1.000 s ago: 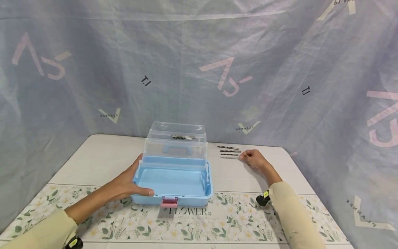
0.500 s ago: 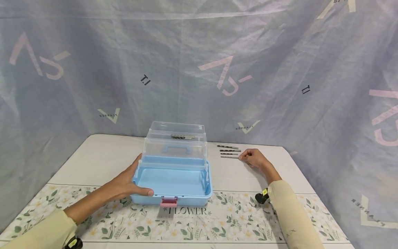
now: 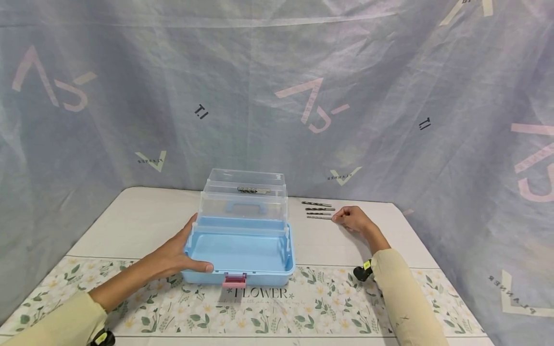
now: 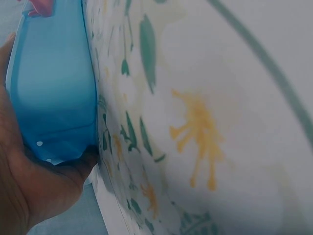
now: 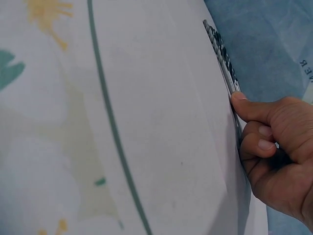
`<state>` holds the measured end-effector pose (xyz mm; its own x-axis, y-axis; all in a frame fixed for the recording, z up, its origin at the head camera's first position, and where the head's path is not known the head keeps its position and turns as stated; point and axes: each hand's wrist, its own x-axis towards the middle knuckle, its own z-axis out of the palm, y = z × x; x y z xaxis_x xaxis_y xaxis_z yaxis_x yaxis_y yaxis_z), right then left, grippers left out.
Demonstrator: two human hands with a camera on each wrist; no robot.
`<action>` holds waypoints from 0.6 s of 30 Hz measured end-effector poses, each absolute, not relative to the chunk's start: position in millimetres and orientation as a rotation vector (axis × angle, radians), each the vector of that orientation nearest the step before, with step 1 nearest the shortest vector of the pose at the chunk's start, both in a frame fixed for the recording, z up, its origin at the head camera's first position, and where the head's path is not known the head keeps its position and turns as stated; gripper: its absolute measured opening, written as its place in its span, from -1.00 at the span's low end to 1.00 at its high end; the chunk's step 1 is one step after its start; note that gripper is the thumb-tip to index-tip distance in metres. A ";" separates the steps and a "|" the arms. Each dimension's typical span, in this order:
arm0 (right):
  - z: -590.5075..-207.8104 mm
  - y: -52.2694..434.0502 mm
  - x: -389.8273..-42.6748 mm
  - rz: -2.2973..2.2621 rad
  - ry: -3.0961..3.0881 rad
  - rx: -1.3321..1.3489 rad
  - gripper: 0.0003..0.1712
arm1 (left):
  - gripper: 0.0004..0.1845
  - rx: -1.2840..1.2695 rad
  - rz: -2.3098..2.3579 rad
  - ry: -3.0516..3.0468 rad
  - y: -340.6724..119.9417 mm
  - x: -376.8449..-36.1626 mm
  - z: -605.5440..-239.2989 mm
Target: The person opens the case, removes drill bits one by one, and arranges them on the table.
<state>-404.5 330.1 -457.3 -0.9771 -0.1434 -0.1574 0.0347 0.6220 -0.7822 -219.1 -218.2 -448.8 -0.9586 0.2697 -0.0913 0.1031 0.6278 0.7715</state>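
My left hand (image 3: pixel 175 254) holds the light-blue plastic storage box (image 3: pixel 270 279) by its left end, thumb over the front rim. In the left wrist view the fingers and thumb span the box's end wall (image 4: pixel 54 88). The box stands with its clear lid and trays raised. Several drill bits (image 3: pixel 253 191) lie together in a clear upper tray. To the right of the box, several more drill bits lie side by side on the table. My right hand (image 3: pixel 355 220) pinches the shank end of the nearest, thin drill bit (image 3: pixel 319 218), which lies low at the tabletop.
A pink latch (image 3: pixel 234 280) hangs at the box's front. The white table (image 3: pixel 143 216) has a floral printed band (image 3: pixel 337 307) across its front part. A grey-blue cloth (image 3: pixel 242 96) hangs close behind the table and along both sides.
Both hands, the box and the drill bits stay in place. Only the view and the right forearm shift very slightly.
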 end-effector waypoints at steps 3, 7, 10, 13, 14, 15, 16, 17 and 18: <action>-457.2 330.0 -404.5 -1.288 2.633 -0.082 -0.79 | 0.73 0.312 1.232 2.660 -218.2 -219.1 -449.4; -456.3 329.1 -403.9 -1.299 2.624 -0.061 -0.79 | 0.73 0.310 1.216 2.673 -218.2 -219.4 -450.1; -455.3 328.3 -403.6 -1.300 2.621 -0.041 -0.80 | 0.73 0.305 1.215 2.672 -218.1 -219.5 -450.3; -454.2 328.2 -403.3 -1.299 2.611 -0.033 -0.80 | 0.73 0.301 1.222 2.667 -218.0 -219.5 -450.1; -454.0 328.2 -403.3 -1.298 2.608 -0.031 -0.80 | 0.73 0.299 1.223 2.665 -218.0 -219.5 -450.0; -453.8 328.3 -403.4 -1.299 2.605 -0.027 -0.80 | 0.73 0.299 1.226 2.662 -217.9 -219.6 -449.8; -453.7 328.5 -403.6 -1.297 2.603 -0.025 -0.80 | 0.73 0.298 1.229 2.660 -217.9 -219.6 -449.6; -453.5 329.0 -403.6 -1.293 2.602 -0.029 -0.80 | 0.73 0.297 1.233 2.657 -218.0 -219.7 -449.4; -453.1 329.5 -403.5 -1.291 2.600 -0.031 -0.79 | 0.74 0.294 1.233 2.655 -218.1 -219.8 -449.3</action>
